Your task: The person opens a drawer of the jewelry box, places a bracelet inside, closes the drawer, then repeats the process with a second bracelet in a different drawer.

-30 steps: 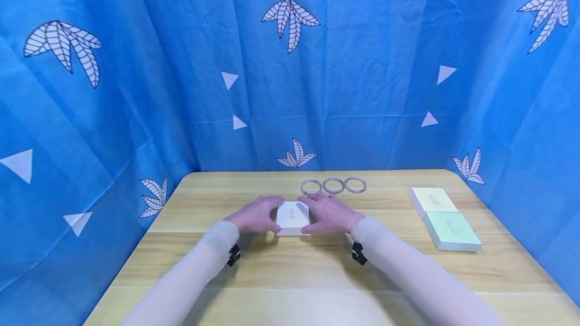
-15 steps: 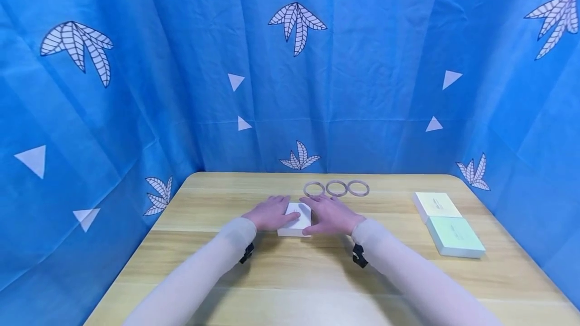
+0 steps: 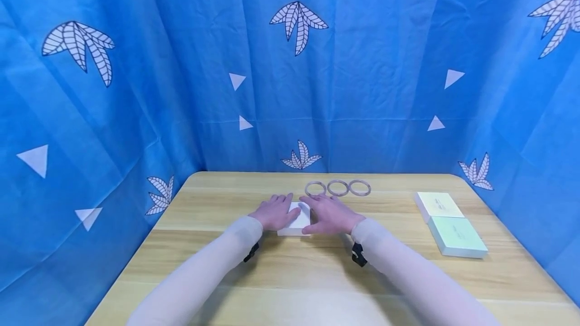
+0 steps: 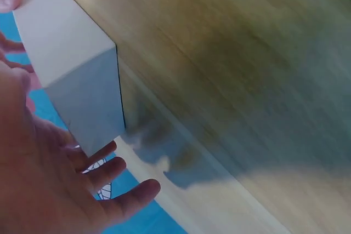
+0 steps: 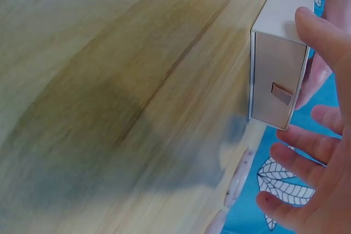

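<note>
Small square white box (image 3: 296,224): lies flat on the light wood-grain table (image 3: 290,286), centre of the head frame, between both hands.
Right hand (image 3: 331,214): appears to pinch the box, thumb on the front face and index finger at the far edge; remaining fingers spread.
Left hand (image 3: 272,213): fingers extended and spread, thumb laid over the box top. Thumb pressure cannot be told.
Small brown tab (image 5: 282,93): projects from the right side panel, right half of the right wrist frame.
Skid hazard: the box could slide or rotate if the two hands apply unequal force.
Dent hazard: the top could crease if the left thumb bears down hard.
Tab hazard: the tab could bend if the right palm is driven against its panel.
Obstruction: three thin mauve-grey round rings (image 3: 348,188), in a row at upper centre of the table. The right fingertips are close to the leftmost; a forward push could scatter them.
Side items: pale-yellow-topped square box (image 3: 440,205) and mint-green square box (image 3: 457,236), adjoining, right of frame, well apart from the hands; neither blocks access.
Backdrop: blue patterned fabric curtain (image 3: 362,64) behind the table.
</note>
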Available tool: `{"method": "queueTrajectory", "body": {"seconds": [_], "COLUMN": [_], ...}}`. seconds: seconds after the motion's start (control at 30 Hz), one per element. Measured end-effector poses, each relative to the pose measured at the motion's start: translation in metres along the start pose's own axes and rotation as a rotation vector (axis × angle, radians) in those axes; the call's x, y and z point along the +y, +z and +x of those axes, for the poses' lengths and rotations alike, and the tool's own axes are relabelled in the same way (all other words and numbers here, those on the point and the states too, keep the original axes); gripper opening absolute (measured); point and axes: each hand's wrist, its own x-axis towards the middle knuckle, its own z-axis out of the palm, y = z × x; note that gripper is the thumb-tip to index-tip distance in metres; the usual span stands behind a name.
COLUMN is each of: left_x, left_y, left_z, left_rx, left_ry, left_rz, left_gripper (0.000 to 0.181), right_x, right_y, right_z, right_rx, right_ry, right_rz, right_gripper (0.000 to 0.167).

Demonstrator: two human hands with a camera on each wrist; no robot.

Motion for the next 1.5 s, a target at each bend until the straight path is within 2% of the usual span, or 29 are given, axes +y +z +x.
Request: {"method": "queueTrajectory", "body": {"seconds": [0.27,0.47,0.63,1.0,1.17,1.5], "left_x": [0.003,0.001,-0.002,-0.002,-0.001,0.003], "left_y": [0.010,0.017,0.025,0.029,0.030,0.027], "left_z": [0.003,0.006,0.006,0.008,0.005,0.003], "left_rx": [0.022,0.096,0.139,0.158,0.146,0.150], "left_ry": [-0.029,-0.021,-0.013,-0.016,-0.026,-0.028], "left_rz": [0.015,0.047,0.012,0.020,0.021,0.031], "left_gripper": [0.081,0.079,0.078,0.069,0.067,0.064], "right_x": [-0.001,-0.001,-0.002,-0.002,0.000,0.005], "right_y": [0.001,0.000,0.004,0.004,0.006,-0.001], "right_z": [0.000,-0.001,-0.002,-0.003,-0.005,-0.010], "right_rx": [0.001,0.009,-0.009,-0.006,-0.008,-0.004], "right_ry": [0.011,0.026,0.031,0.033,0.020,-0.035], "right_rz": [0.020,0.036,0.045,0.061,0.063,0.108], "right_gripper": [0.095,0.095,0.097,0.094,0.094,0.079]}}
